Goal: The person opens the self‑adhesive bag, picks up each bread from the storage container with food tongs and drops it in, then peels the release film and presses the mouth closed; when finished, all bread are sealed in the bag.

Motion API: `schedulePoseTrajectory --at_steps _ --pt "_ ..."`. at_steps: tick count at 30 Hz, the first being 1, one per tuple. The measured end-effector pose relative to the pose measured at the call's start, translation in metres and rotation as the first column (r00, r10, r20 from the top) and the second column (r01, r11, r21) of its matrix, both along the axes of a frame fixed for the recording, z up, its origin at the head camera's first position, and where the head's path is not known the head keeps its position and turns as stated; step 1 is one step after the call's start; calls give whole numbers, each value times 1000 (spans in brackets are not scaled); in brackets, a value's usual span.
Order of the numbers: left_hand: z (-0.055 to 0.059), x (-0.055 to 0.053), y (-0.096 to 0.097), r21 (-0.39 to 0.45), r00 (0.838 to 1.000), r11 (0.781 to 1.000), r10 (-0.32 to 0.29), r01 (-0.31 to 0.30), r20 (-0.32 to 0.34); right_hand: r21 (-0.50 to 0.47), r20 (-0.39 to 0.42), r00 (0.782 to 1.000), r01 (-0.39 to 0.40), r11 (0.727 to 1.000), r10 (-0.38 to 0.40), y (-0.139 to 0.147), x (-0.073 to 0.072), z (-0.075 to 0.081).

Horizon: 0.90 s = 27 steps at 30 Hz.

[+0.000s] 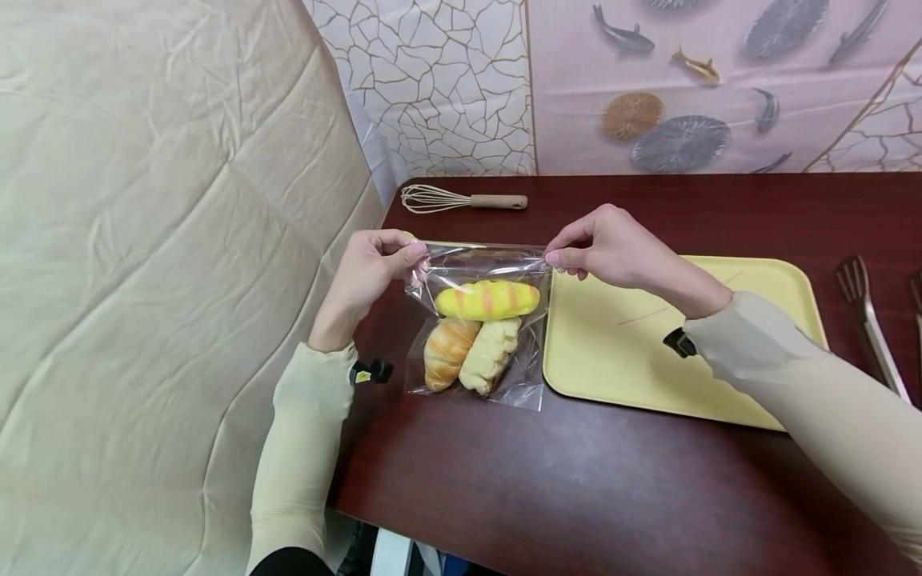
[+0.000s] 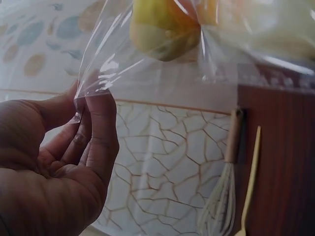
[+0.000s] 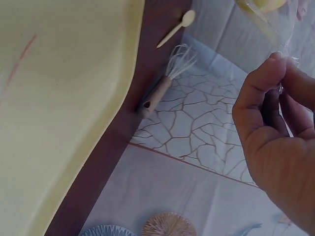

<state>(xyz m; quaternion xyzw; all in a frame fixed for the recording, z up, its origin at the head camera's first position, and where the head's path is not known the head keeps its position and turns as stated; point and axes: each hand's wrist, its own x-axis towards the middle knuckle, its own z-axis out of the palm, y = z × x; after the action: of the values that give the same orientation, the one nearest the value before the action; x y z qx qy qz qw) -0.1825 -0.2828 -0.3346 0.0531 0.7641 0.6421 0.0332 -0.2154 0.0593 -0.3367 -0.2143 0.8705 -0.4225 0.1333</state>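
A clear plastic bag (image 1: 529, 352) hangs between my two hands in the head view. My left hand (image 1: 370, 272) pinches its upper left corner between thumb and fingers, and my right hand (image 1: 612, 248) pinches the upper right corner. Inside lie three bread pieces: a yellow striped loaf (image 1: 487, 300) across the top, a croissant-shaped roll (image 1: 448, 352) below left, and a pale twisted roll (image 1: 491, 356) below right. The left wrist view shows the thumb and forefinger of the left hand (image 2: 64, 152) on the film. Bunched film sits at the fingertips of the right hand (image 3: 280, 123).
A yellow tray (image 1: 605, 352) lies right of the bag on the dark wooden table (image 1: 547, 480). Behind the bag is a whisk (image 1: 464, 198). A small spoon (image 3: 177, 28) shows in the right wrist view. A fork-like utensil (image 1: 871, 320) lies beyond the tray.
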Motion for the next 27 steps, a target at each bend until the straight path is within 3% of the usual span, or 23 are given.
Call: schedulePoseTrajectory --at_steps 8,13,20,27 --pt "-21 -18 -11 -101 992 994 -29 42 127 69 -19 1000 5 998 -3 -13 -14 -20" --pt "-39 -32 -19 -142 982 988 -36 63 185 116 -47 999 -11 993 17 -24 -23 -36" --pt "-63 -45 -27 -179 978 982 -20 57 206 138 -78 997 -9 990 20 -35 -32 -55" --pt "-73 -52 -29 -171 979 984 -7 43 201 165 -90 996 -7 986 22 -40 -35 -61"
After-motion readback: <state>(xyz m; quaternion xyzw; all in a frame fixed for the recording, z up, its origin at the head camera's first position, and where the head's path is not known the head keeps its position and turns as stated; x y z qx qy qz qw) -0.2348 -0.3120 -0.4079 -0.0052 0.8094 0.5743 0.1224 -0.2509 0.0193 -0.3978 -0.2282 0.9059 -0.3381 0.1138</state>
